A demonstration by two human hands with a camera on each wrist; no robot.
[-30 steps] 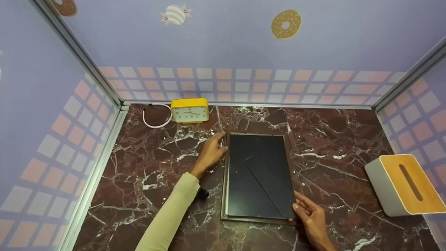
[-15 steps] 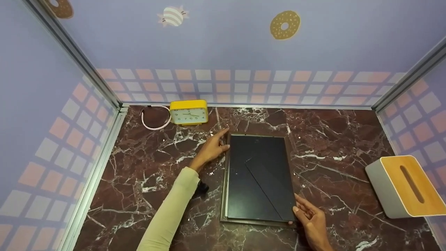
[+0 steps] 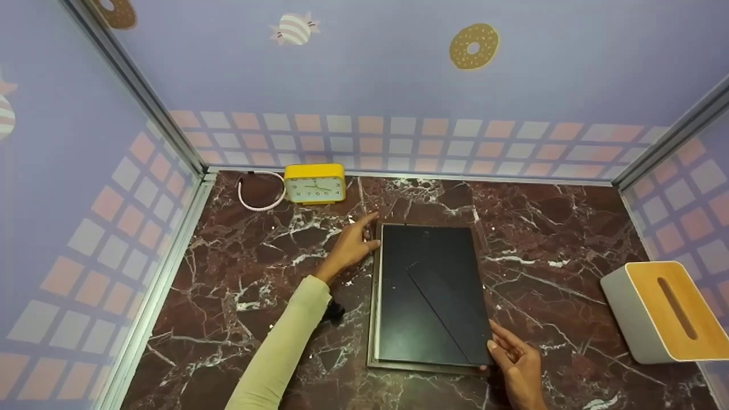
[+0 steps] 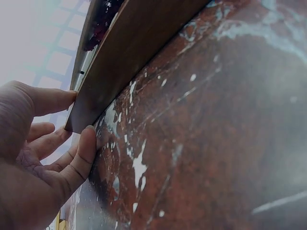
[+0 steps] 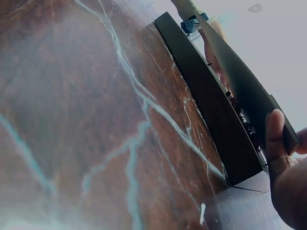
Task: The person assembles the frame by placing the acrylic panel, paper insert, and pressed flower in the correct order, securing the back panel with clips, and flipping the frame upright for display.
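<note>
A picture frame (image 3: 373, 341) with a dark wooden rim lies face down on the marbled table. Over its back is a black backing board (image 3: 427, 296) with a slanting stand flap. My right hand (image 3: 515, 364) pinches the board's lower right corner between thumb and fingers. In the right wrist view the board (image 5: 240, 81) is tilted up from the frame (image 5: 206, 100), and dark red bits show in the gap. At the frame's upper left corner, my left hand (image 3: 353, 245) holds the rim between thumb and fingers, as the left wrist view shows on the frame side (image 4: 134, 43).
A yellow alarm clock (image 3: 315, 185) and a pale headband (image 3: 262, 206) sit at the back left. On the right stands a grey tissue box (image 3: 632, 313) with a wooden lid. Patterned walls (image 3: 393, 74) enclose the table on three sides.
The left index finger has shifted slightly forward at the frame's corner. The right hand keeps its pinch on the backing board. The head view has shifted a little.
</note>
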